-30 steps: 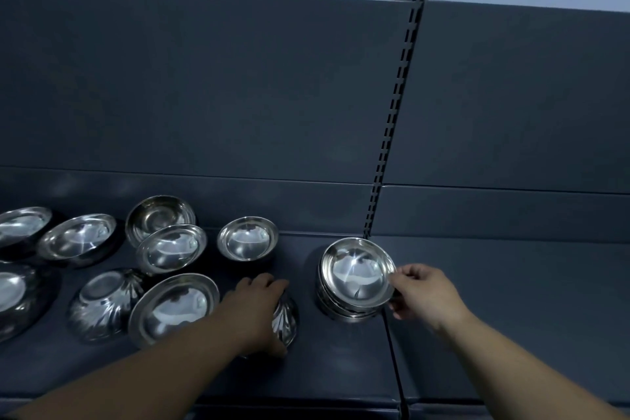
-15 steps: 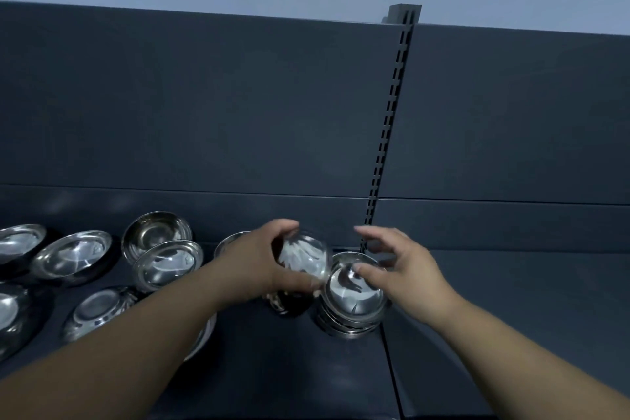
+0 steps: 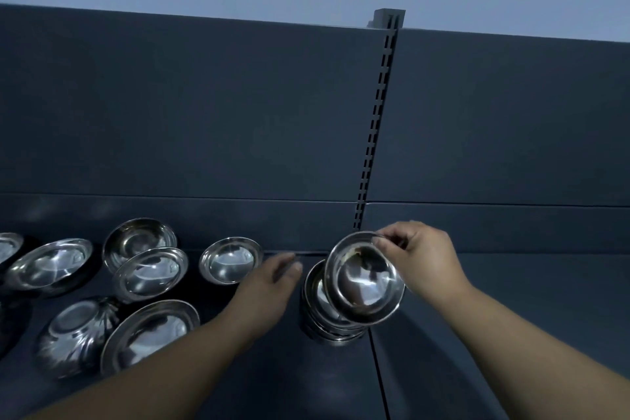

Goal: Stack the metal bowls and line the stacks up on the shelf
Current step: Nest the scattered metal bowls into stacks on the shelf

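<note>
The right hand (image 3: 422, 266) pinches a bowl (image 3: 363, 278) by its rim at twelve o'clock, holding it tilted just above the stack (image 3: 327, 320), probably so it can drop squarely into the nest. The left hand (image 3: 269, 286), fingers loose and gripping nothing, reaches at nine o'clock of the stack toward a loose bowl (image 3: 230, 259). Other unstacked bowls lie further left on the shelf (image 3: 289, 378).
</note>
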Motion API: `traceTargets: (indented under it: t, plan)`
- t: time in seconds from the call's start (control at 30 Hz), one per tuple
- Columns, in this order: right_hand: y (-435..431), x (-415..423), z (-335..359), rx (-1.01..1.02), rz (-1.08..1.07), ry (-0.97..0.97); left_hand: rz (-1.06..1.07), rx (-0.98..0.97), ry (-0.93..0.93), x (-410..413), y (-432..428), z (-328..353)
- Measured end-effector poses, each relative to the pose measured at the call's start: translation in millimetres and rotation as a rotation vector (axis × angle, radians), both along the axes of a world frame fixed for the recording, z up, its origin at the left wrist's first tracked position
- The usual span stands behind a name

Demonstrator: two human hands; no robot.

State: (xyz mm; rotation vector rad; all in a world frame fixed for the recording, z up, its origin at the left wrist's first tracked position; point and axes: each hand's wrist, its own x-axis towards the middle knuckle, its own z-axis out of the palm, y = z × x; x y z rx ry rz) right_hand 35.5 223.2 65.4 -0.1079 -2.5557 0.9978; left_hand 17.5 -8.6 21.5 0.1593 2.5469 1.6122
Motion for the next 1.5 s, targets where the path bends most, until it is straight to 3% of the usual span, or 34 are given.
traceTargets:
  t: [0.3, 0.47, 0.63, 1.13, 1.2, 1.37, 1.5]
  plan:
    - [3.4, 3.7, -40.4, -0.259, -0.112, -0.301, -0.027, 0.132, -0.312, 21.8, 10.8, -24.9]
    - [5.5, 16.0, -57.8, -0.18, -0.051, -0.338, -0.02, 0.157, -0.318, 19.8, 14.7, -26.1]
    - [-0.5, 24.7, -64.8, -0.554, -0.025, -0.389, 0.017, 0.223, -0.339, 16.6, 18.8, -29.0]
    - [-13.9, -8.6, -70.5, -0.742, 0.186, -0.456, 0.1, 0.418, -0.33, -24.6, 26.6, -35.5]
    - [-12.5, -11.3, -78.6, -0.675, 0.197, -0.471, 0.11, 0.335, -0.281, -25.2, 21.1, -40.4]
    - [-18.9, 8.3, -93.7, -0.245, 0.084, -0.465, 0.057, -0.335, -0.058, -5.3, -2.7, -49.0]
    - [-39.2, 25.3, -103.5, 0.117, 0.223, -0.473, -0.068, -0.544, 0.128, 14.0, -20.3, -49.0]
